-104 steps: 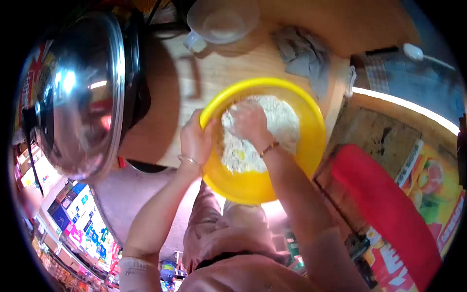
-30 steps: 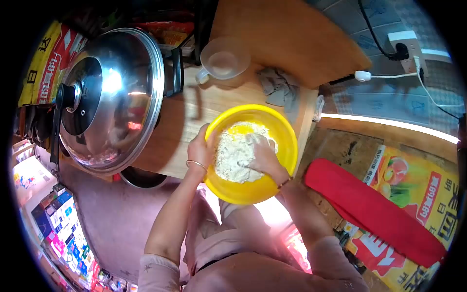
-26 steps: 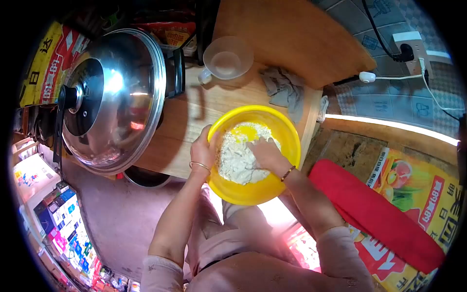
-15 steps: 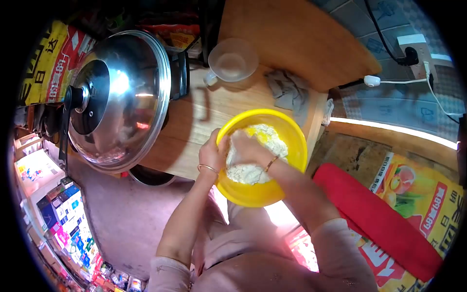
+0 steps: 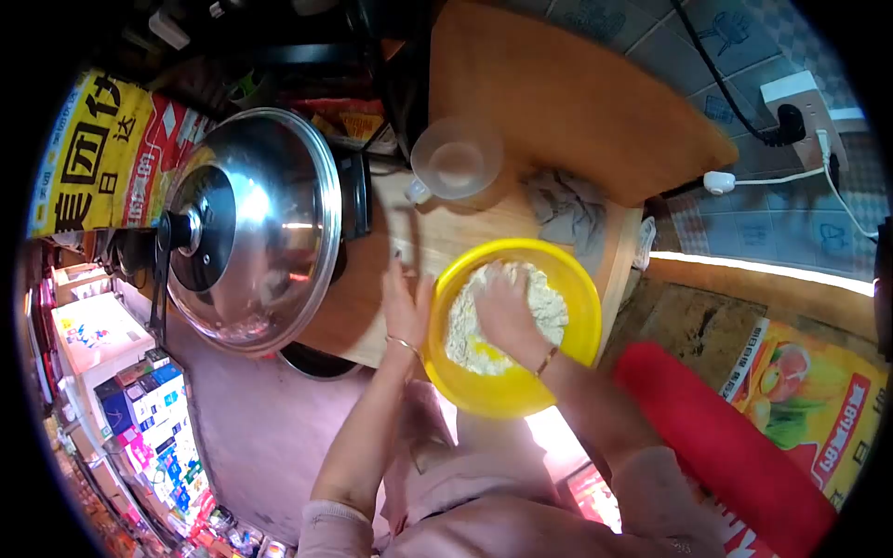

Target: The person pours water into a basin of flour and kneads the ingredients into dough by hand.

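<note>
A yellow bowl [image 5: 588, 335] holds white, crumbly flour [image 5: 549, 307]. Against the bowl's left side is my left hand [image 5: 406, 302], its fingers stretched out and its thumb by the rim. My right hand [image 5: 505, 312] reaches into the bowl, fingers bent into the flour and closed around some of it. The fingertips are partly buried there. Below the right hand, a yellow patch of the bowl's bottom shows through.
On the wooden table [image 5: 446, 232] stand a large lidded pan [image 5: 256, 232], a clear plastic cup [image 5: 456, 160] and a crumpled grey cloth [image 5: 569, 209]. A red roll [image 5: 726, 437] lies at the right. A power strip [image 5: 809, 112] with cords is on the tiled wall.
My left hand has loosened from the bowl's rim and its fingers have straightened. The right hand has moved within the bowl and pushed the flour about. The whole view has shifted slightly.
</note>
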`<state>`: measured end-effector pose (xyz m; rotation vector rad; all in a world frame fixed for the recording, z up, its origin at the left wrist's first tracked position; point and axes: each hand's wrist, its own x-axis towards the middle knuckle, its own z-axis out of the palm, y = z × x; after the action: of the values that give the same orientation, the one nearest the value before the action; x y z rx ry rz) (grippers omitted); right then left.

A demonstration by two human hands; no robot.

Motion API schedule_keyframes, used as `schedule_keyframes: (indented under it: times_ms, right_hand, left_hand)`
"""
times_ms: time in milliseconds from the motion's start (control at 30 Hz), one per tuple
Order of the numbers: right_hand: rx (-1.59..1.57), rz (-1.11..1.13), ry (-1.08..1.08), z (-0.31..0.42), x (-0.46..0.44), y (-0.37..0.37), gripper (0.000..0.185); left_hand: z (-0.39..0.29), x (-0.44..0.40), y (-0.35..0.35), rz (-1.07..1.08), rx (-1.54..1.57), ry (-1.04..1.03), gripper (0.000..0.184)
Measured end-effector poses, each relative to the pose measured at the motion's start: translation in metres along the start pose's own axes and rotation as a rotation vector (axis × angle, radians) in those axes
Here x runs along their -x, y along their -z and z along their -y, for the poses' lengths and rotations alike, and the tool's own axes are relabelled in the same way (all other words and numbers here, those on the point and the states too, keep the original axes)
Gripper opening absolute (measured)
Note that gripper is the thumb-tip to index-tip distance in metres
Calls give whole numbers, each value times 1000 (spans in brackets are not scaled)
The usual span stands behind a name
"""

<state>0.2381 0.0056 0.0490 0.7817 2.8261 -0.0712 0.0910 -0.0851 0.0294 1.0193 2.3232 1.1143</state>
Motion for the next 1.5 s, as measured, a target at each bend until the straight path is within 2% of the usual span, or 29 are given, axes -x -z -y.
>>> schedule_keyframes:
  times_ms: [33, 100, 167, 200, 267, 333, 367, 400, 500, 567, 633, 667, 700, 767, 833, 867, 900, 967, 1000, 1033, 1067, 1100, 1133, 1167, 1233, 1333, 1367, 1433, 1500]
  right_hand:
    - [-19, 2, 94, 10, 5, -2, 28]
    - [-53, -14, 203, 31, 12, -21, 26]
    - [-102, -19, 279, 42, 13, -36, 24]
    - [-101, -22, 269, 37, 7, -39, 24]
    - [-226, 22, 153, 24, -8, -46, 24]
    - [-219, -6, 94, 14, -13, -30, 25]
    - [-200, -15, 60, 12, -12, -27, 26]
    - [-202, -16, 47, 16, -6, -24, 26]
    - [-16, -42, 222, 37, 21, -14, 26]
    - [211, 251, 454, 55, 40, -7, 25]
    - [102, 210, 408, 61, 55, -34, 23]
    - [-186, 206, 298, 59, 60, -42, 23]
    - [-275, 121, 208, 57, 65, -37, 22]
    - [-477, -72, 48, 51, 77, -27, 22]
    - [-1165, -232, -452, 50, 80, -41, 23]
    - [-1405, -292, -692, 50, 74, -58, 21]
    - [-1986, -219, -916, 41, 68, -44, 30]
    - [-2566, -524, -961, 46, 66, -46, 47]
    - [-2575, -544, -955, 48, 65, -40, 47]
    - [-2819, -520, -768, 53, 64, -35, 56]
    - [-3045, -486, -551, 58, 64, -31, 64]
    - [-3055, -495, -551, 63, 64, -28, 64]
    - [-3162, -458, -486, 68, 62, -25, 67]
    - [-3261, -420, -411, 74, 59, -24, 69]
    - [-3157, -459, -420, 88, 56, -32, 66]
    - [-3199, -466, -634, 97, 59, -22, 56]
    - [-3200, -468, -635, 100, 60, -21, 56]
    - [-3209, -332, -689, 102, 62, -19, 52]
    - [-3189, -355, -734, 104, 61, -17, 48]
  left_hand:
    - [1, -23, 2, 38, -115, 116, 60]
    - [-3, -73, -13, -176, -19, -40, 62]
    - [-19, -112, -25, -69, 79, 29, 62]
    - [-25, -124, -28, -63, 80, 21, 62]
    - [-31, -142, -34, 65, 147, 152, 50]
    - [-6, -156, -42, 133, 265, 216, 44]
    - [8, -156, -49, 180, 387, 280, 39]
    - [12, -153, -55, 52, 534, 197, 38]
    - [2, -140, -46, 23, 528, 54, 35]
    - [-26, -122, -24, 26, 484, 103, 35]
    - [-54, -103, 2, 104, 484, 193, 36]
    - [-46, -97, 1, -28, 474, 47, 37]
    - [-57, -87, 14, -24, 476, 33, 37]
    - [-79, -58, 42, -7, 271, -150, 37]
    - [-86, -36, 64, 16, 301, -148, 38]
    - [-89, -24, 76, 33, 329, -132, 40]
    - [-96, -12, 89, 39, 334, -148, 40]
    - [-109, 10, 120, 154, 68, -150, 42]
    - [-98, 15, 122, 66, 90, -387, 42]
    - [-90, 28, 132, 78, 79, -398, 42]
    - [-93, 41, 146, 162, -35, -322, 42]
    - [-95, 51, 156, 242, -150, -243, 43]
    - [-95, 59, 162, 199, -165, -336, 44]
    - [-95, 66, 165, 202, -172, -342, 44]
    - [-92, 80, 172, 247, -228, -323, 45]
    - [-86, 89, 174, 262, -277, -366, 45]
    - [-87, 91, 175, 273, -296, -380, 46]
    - [-81, 93, 175, 259, -283, -395, 46]
    - [-79, 93, 177, 244, -273, -408, 46]
